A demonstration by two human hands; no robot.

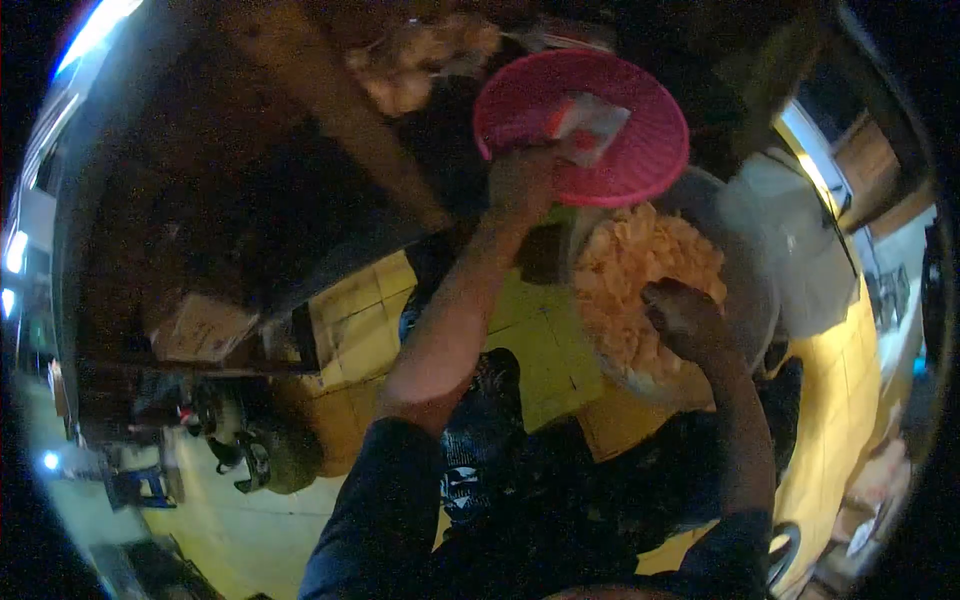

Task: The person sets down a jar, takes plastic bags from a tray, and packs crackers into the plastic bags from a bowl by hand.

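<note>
My left hand is at the near left edge of a round pink basket, beside a small clear packet with red print that lies over its inside. Its fingers are blurred, and I cannot make out their grip. Below the basket, a large round container holds a heap of pale orange chips. My right hand is over the right part of the heap, its fingers curled down at the chips. Whether any chips are between those fingers is hidden.
A large pale plastic bag stands right of the container. Dark wooden furniture fills the upper left, with a cardboard box on it. A green gas cylinder stands on the yellow tiled floor. Blurred pale bundles lie left of the basket.
</note>
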